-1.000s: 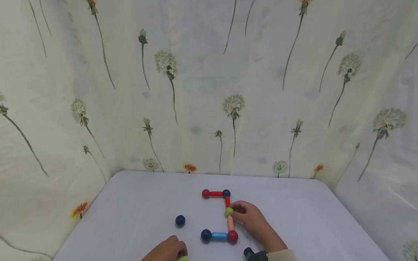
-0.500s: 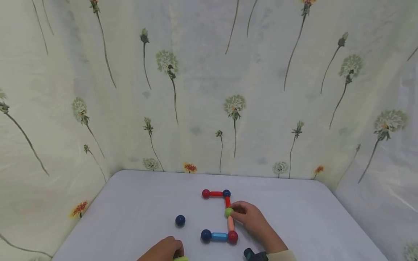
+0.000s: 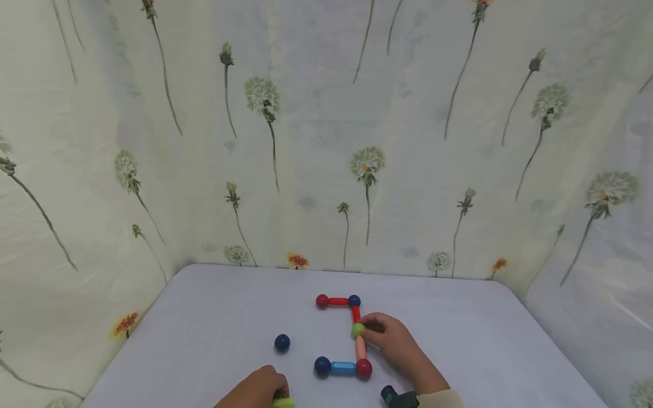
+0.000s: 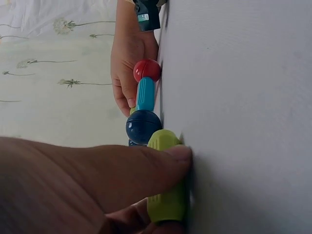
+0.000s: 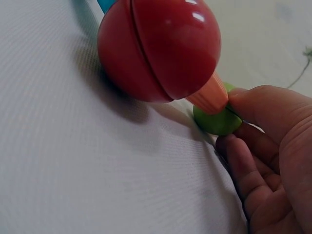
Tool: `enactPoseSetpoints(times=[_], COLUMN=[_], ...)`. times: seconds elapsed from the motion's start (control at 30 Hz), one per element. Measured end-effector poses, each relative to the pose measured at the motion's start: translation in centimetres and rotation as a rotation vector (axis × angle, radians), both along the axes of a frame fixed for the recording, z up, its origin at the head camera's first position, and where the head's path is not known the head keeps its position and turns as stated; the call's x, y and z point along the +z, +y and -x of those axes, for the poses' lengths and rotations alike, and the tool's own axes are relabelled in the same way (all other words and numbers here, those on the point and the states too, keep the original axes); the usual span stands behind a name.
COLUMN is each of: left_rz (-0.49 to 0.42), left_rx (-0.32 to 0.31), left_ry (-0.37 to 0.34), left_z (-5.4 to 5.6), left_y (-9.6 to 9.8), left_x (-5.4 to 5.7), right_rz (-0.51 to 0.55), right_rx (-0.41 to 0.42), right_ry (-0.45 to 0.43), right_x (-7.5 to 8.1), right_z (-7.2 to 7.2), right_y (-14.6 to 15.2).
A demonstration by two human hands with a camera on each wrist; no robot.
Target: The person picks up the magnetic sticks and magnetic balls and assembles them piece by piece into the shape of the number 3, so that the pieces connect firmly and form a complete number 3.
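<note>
My left hand [image 3: 257,388] pinches a lime-green ridged rod [image 4: 166,207] at the table's near edge, the thumb lying across it in the left wrist view. My right hand [image 3: 390,340] grips a green ball [image 5: 217,121] between thumb and fingers. That ball joins a red rod [image 3: 356,314] and an orange-pink rod [image 3: 361,348]. Below, a red ball [image 5: 161,46] links the orange-pink rod to a light-blue rod [image 3: 343,368], which ends in a dark-blue ball [image 3: 322,366]. At the far end, another dark-blue ball [image 3: 354,301] connects to a red rod [image 3: 338,301] and a red ball [image 3: 322,301].
A loose dark-blue ball [image 3: 282,343] lies on the white table [image 3: 229,317], left of the joined pieces. A black device [image 3: 399,398] sits on the right wrist. Behind the table hangs a flower-print curtain [image 3: 306,141].
My left hand has shifted slightly left, and the lime-green rod in it now lies more sideways in the head view. My right hand stays on the green ball.
</note>
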State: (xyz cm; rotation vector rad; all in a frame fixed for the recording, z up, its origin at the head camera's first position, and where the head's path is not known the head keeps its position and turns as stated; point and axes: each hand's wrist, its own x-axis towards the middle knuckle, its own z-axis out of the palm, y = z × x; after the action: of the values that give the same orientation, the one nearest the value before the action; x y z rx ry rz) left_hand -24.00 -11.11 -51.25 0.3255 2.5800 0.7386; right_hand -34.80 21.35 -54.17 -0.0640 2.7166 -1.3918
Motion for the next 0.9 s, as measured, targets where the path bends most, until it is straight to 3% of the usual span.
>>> enactPoseSetpoints(times=[0.33, 0.5, 0.7, 0.9], left_rz=[0.032, 0.076, 0.044, 0.057], left_rx=[-0.086, -0.06, -0.005, -0.042], left_ry=[0.099, 0.098, 0.084, 0.186], left_z=[0.4, 0.7, 1.2, 2.2], left_y=[0.0, 0.8, 1.9, 2.3], left_x=[0.3, 0.7, 1.4, 2.9], right_rz=[-0.003, -0.014, -0.017, -0.005], right_rx=[-0.003, 0.0, -0.013, 0.013], right_ry=[-0.007, 0.004, -0.009, -0.007], right_x=[-0.2, 0.2, 0.3, 0.6], right_z=[0.1, 0.1, -0.2, -0.3], right_y=[0.0, 0.0, 0.1, 0.1])
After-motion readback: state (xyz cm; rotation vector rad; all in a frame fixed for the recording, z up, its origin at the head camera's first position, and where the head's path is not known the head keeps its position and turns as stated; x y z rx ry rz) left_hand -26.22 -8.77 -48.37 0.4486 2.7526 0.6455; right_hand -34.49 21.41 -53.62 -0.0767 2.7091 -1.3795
